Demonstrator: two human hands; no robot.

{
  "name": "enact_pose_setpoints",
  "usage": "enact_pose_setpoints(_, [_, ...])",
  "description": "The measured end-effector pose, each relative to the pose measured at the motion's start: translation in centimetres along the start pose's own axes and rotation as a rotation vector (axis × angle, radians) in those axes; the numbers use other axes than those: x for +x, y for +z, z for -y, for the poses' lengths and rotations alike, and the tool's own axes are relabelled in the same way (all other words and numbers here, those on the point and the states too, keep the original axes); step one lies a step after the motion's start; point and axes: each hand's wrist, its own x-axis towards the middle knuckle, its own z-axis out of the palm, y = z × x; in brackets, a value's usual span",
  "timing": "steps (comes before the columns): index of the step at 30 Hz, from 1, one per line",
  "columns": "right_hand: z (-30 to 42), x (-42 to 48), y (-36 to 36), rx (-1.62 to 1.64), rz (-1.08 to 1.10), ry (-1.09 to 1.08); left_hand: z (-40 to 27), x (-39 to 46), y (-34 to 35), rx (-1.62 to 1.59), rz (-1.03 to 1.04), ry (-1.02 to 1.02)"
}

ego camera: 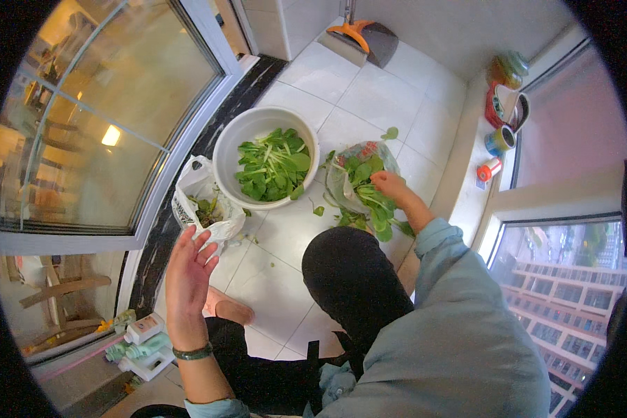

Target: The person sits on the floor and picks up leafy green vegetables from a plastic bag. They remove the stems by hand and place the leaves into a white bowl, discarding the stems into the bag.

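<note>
My right hand (389, 187) reaches into leafy greens (379, 201) that spill from a clear plastic bag (343, 183) on the floor. Its fingers are bent at the stems; whether they grip any is hard to make out. My left hand (190, 266) is raised with nothing in it, palm up and fingers apart. Just beyond it stands a white plastic bag (230, 225) with plant scraps (206, 210) inside. Between the two bags, a large pale plastic basin (224, 151) holds a heap of green leaves (274, 167).
Loose leaves (318, 210) lie on the white tiled floor (277, 237). A broom (347, 42) and a dustpan (384, 44) stand at the far wall. Jars and a blue cup (496, 141) line the windowsill at right. Plastic bottles (146, 347) sit at lower left, near a glass door (130, 120).
</note>
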Motion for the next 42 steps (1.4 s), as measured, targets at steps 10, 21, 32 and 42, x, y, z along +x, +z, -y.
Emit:
enact_pose_setpoints(10, [-0.8,2.2,5.3,-0.682,-0.087,-0.375,0.5,0.5,1.0,0.073,0.021,-0.054])
enact_pose_setpoints(21, [-3.2,1.2,4.2,-1.117,-0.059,-0.141,0.2,0.3,1.7,0.12,0.01,-0.047])
enact_pose_setpoints(32, [2.6,-0.6,-0.8,-0.726,0.149,-0.156,0.3,-0.5,1.7,0.139,0.074,0.024])
enact_pose_setpoints(42, [25.1,-8.4,5.9,-0.303,0.376,-0.57,0.0,-0.4,1.3,0.281,0.129,0.173])
